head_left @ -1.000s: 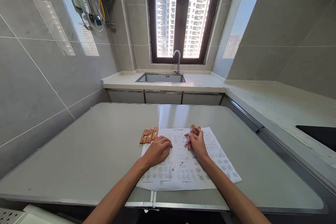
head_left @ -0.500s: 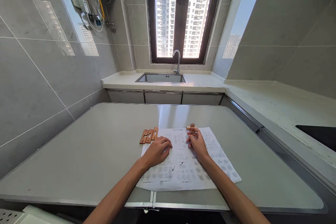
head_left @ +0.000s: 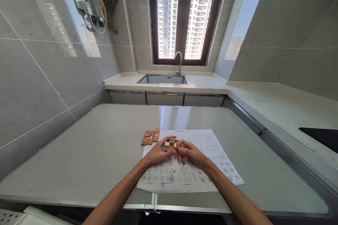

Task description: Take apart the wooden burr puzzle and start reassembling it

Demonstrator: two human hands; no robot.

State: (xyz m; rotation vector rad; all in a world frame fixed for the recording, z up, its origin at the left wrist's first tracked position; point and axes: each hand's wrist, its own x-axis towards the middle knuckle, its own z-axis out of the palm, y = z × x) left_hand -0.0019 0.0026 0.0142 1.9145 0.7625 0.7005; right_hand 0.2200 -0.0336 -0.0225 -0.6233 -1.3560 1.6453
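Both hands meet over a printed instruction sheet (head_left: 208, 161) on the grey table (head_left: 92, 147). My left hand (head_left: 157, 154) and my right hand (head_left: 190, 153) together pinch a small partly assembled wooden puzzle (head_left: 171, 144), its notched bars crossed. Fingers of both hands are curled round it. Three loose wooden puzzle bars (head_left: 150, 136) lie side by side just beyond the sheet's far left corner, a short way from my left hand.
A sink (head_left: 162, 79) with a curved tap (head_left: 179, 61) sits under the window at the back. A white counter (head_left: 277, 102) runs along the right, with a black hob (head_left: 320, 135) at its edge. Tiled wall on the left.
My right hand brought the wooden puzzle from the sheet's far edge back to the middle. My left hand lifted off the paper and now grips the puzzle too.
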